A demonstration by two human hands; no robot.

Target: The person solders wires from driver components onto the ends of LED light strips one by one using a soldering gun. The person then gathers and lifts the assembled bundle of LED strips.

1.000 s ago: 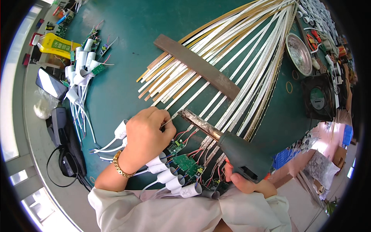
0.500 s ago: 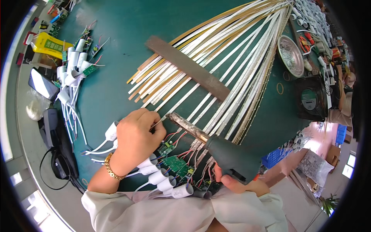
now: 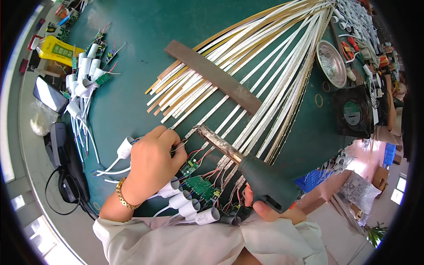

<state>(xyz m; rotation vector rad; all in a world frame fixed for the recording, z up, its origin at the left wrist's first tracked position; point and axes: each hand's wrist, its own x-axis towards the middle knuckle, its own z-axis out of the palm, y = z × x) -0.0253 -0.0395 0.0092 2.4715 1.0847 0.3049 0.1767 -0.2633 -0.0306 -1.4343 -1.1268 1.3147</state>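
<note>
The left hand (image 3: 155, 155) is closed, thumb and forefinger pinched on a thin wire (image 3: 179, 147) left of the frame's centre. The right hand (image 3: 267, 211), lower right of centre and partly hidden, curls around the handle of a dark soldering iron (image 3: 263, 179). Its scorched metal tip sits by the end of a pale strip, just right of the left hand; whether they touch, I cannot tell. Below lie green circuit boards (image 3: 201, 187) and white cylindrical housings (image 3: 180, 201). White and tan strips (image 3: 287, 88) fan toward the upper right across the green surface (image 3: 128, 88), a brown bar (image 3: 214, 77) lying over some. A metal dish (image 3: 338, 83) stands at upper right, a yellow bottle (image 3: 57, 49) at upper left.
</note>
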